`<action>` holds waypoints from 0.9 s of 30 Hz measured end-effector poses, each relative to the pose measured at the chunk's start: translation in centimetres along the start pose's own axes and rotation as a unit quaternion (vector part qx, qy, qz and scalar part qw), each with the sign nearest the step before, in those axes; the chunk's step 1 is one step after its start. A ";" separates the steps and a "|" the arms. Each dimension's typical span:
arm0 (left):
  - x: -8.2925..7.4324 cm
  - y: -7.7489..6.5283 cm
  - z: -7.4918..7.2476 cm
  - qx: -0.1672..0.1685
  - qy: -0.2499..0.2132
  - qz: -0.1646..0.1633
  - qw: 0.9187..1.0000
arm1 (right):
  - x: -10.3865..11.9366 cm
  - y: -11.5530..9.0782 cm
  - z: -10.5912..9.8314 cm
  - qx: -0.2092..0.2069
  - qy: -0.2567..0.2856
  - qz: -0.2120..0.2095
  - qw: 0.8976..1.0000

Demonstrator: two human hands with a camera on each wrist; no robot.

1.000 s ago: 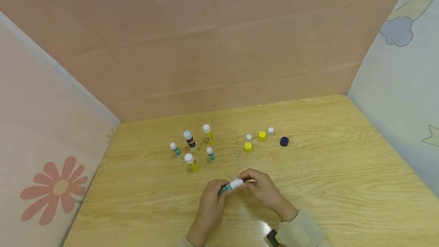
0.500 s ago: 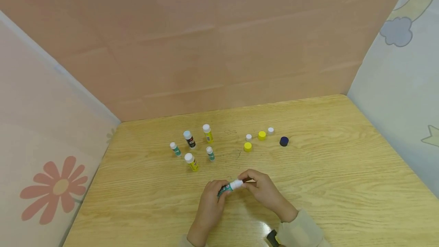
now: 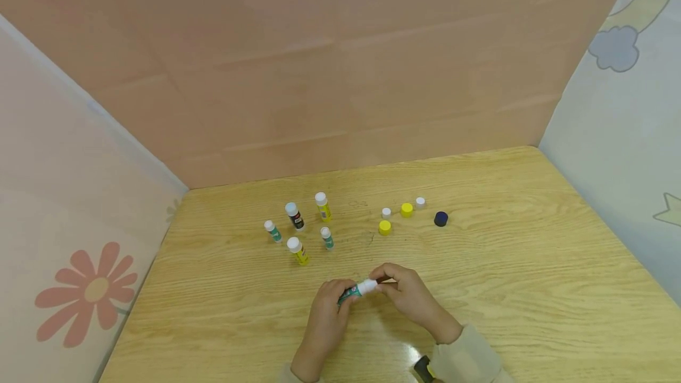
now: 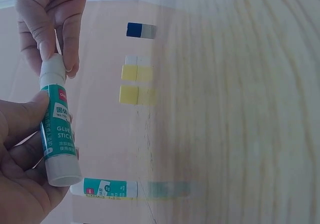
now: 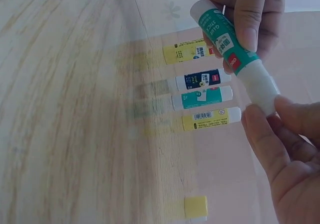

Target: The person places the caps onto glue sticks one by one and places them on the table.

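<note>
Near the front of the table, my left hand (image 3: 324,318) grips the green-labelled body of a glue stick (image 4: 59,126). My right hand (image 3: 409,297) pinches the white cap (image 5: 257,83) at its other end between thumb and fingertips. In the head view the stick lies tilted, cap end up and to the right. Its white base (image 4: 64,171) points down in the left wrist view. Between the two hands, cap and body appear in line.
Beyond my hands stand several glue sticks, among them a yellow one (image 3: 298,252), a dark one (image 3: 295,217) and a green one (image 3: 327,239). Loose caps lie to their right, including a yellow cap (image 3: 385,228) and a navy cap (image 3: 440,219). A peach wall (image 3: 340,75) closes the back.
</note>
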State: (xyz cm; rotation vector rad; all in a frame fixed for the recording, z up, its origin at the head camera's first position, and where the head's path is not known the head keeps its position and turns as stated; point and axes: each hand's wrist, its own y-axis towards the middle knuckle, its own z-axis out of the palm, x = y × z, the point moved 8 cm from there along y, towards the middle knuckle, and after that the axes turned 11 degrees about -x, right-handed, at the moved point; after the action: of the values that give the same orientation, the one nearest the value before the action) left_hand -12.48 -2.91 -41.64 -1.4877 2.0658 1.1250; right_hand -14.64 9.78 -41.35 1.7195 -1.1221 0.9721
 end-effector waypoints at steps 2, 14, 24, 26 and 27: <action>0.0 0.0 0.0 0.001 0.000 0.000 1.000 | 0.1 0.0 0.0 0.001 -0.003 -0.003 1.000; 0.3 -0.1 0.2 0.009 0.001 -0.015 1.000 | 0.0 0.0 0.1 0.007 0.006 0.004 1.000; 0.2 -0.1 0.0 0.006 -0.007 -0.011 1.000 | -0.1 0.0 0.0 -0.003 0.007 0.011 1.000; 0.2 -0.1 0.0 0.007 -0.007 -0.013 1.000 | -0.1 0.0 0.0 -0.002 0.009 0.011 1.000; 0.2 -0.1 0.0 0.008 -0.006 -0.013 1.000 | -0.1 0.0 0.0 -0.002 0.009 0.010 1.000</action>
State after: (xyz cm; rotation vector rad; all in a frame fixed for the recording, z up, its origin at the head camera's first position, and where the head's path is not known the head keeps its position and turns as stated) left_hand -12.51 -3.08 -41.80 -1.4938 2.0367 1.1027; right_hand -14.63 9.78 -41.43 1.6964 -1.1299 0.9964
